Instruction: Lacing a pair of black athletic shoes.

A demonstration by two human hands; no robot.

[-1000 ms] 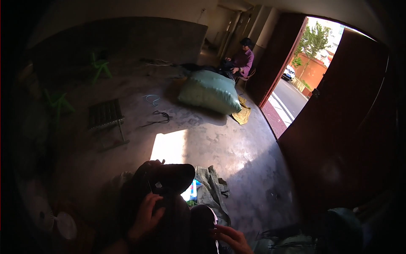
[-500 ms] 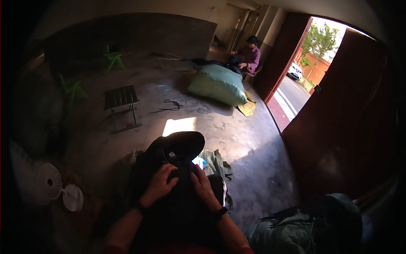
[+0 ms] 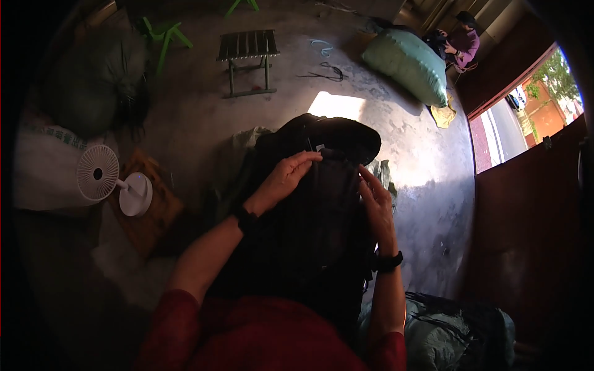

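Note:
A large black bag (image 3: 309, 241) of dark cloth lies over my lap, its open top (image 3: 334, 133) turned away from me. My left hand (image 3: 284, 178) rests flat on the upper left of the bag, fingers stretched toward a small white tag near the opening. My right hand (image 3: 374, 204) lies along the bag's right edge with fingers straight. Neither hand closes around anything. Both wrists wear dark bands.
A white desk fan (image 3: 108, 179) stands at my left on a brown board. A slatted green stool (image 3: 247, 52) is farther off, a big pale green sack (image 3: 408, 62) beyond it, and another person (image 3: 461, 43) sits by the open doorway. A grey-green bag (image 3: 451, 334) lies at my lower right.
My view has tipped down and left, bringing the fan into sight. Both hands moved up onto the black bag; the left hand slid toward its opening.

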